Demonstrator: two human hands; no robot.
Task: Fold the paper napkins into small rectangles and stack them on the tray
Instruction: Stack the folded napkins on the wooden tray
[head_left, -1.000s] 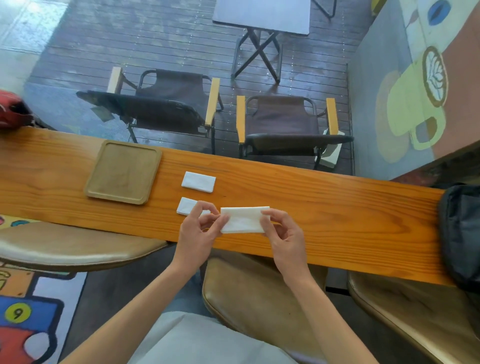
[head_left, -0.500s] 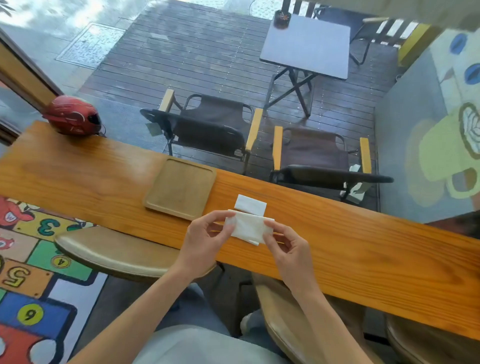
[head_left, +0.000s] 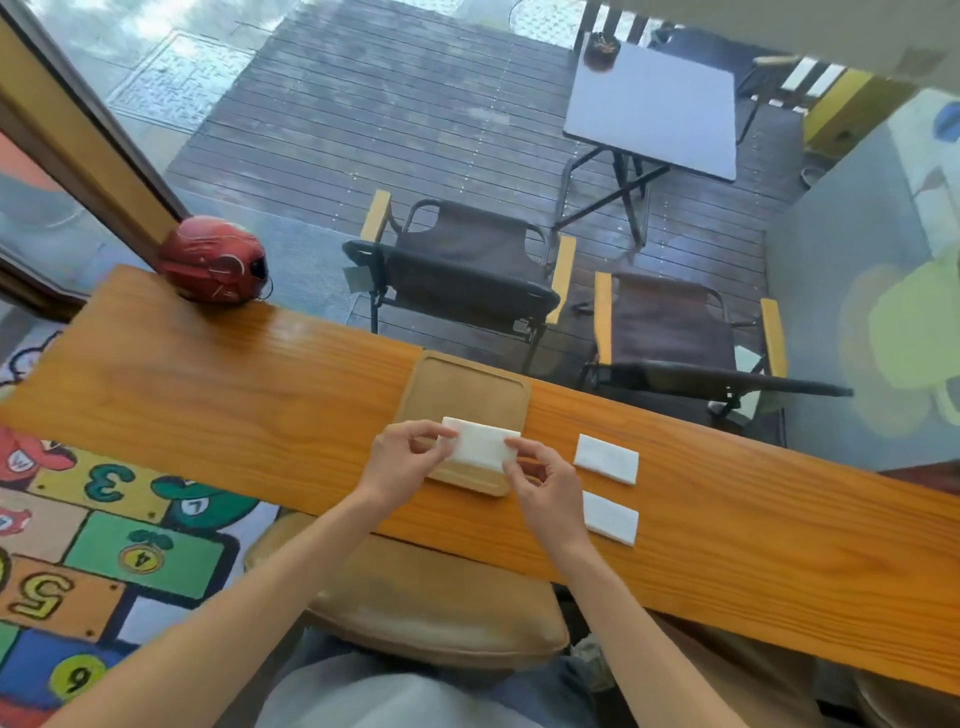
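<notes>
Both hands pinch one folded napkin by its ends, the left hand at one end and the right hand at the other, holding it over the near part of the tray. The tray looks bare otherwise, so no stack has begun. Two more folded napkins lie on the desk just beyond the right hand, waiting to be stacked. Far past the left hand sits a red helmet. Beyond the glass, folding chairs stand on a deck.
</notes>
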